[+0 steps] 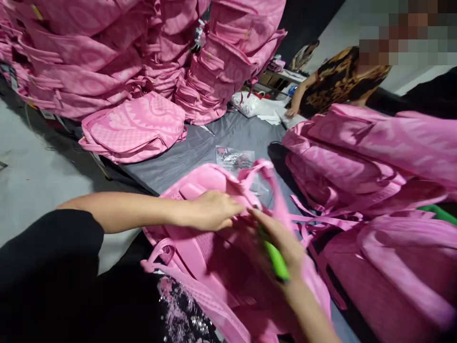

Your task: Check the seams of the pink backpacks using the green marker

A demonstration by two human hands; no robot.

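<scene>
A pink backpack (210,238) lies back-up in front of me on the grey table (200,147). My left hand (212,209) rests on its upper part with fingers curled, pinching the fabric near the top handle (262,174). My right hand (282,243) is closed round a green tool (276,259), its fingertips at the same spot on the backpack. Both hands are blurred by motion.
Pink backpacks are piled high at the back left (107,52) and back centre (228,57), one lies flat (134,128), more are stacked at the right (374,162). A clear plastic bag (233,157) lies mid-table. Another person (335,81) works at the far end.
</scene>
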